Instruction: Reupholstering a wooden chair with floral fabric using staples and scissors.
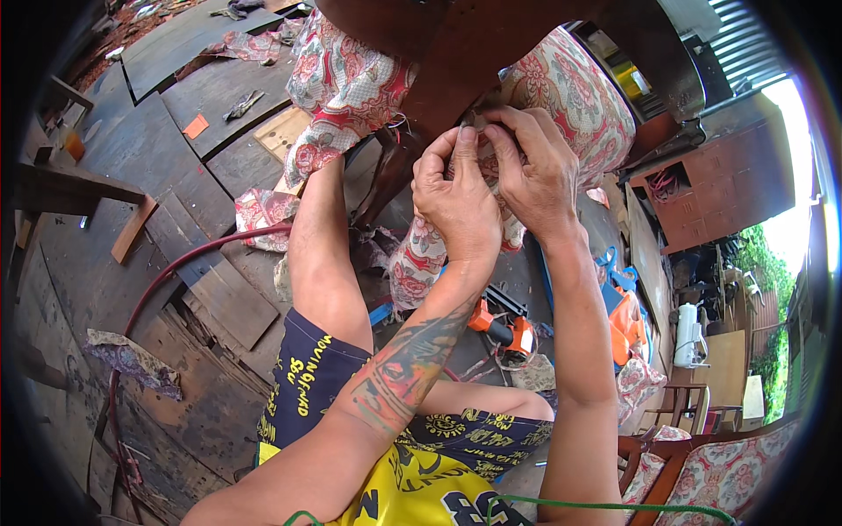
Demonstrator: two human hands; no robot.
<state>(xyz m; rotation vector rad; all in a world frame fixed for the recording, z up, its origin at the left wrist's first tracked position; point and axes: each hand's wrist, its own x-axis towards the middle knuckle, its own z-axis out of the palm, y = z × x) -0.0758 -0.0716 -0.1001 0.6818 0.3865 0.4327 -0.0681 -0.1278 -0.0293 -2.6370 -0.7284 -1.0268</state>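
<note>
A dark brown wooden furniture frame (pixel 447 66) stands in front of me, with red-and-cream floral fabric (pixel 574 92) draped around it. My left hand (pixel 456 197) is raised to the frame's lower edge, thumb and fingers pinched together. Beside it, almost touching, my right hand (pixel 537 171) also pinches with thumb and forefinger. Whatever small piece sits between the fingertips is too small and hidden to name. Below my hands, an orange-and-black power tool (pixel 502 331), resembling a nail gun or stapler, lies on the floor.
A dark red hose (pixel 180 261) curves over the worn wooden boards at left. Blue and orange bags (pixel 624 316) lie to the right of my right forearm. A floral-upholstered chair (pixel 737 473) stands at lower right. A brown metal cabinet (pixel 724 180) is at far right.
</note>
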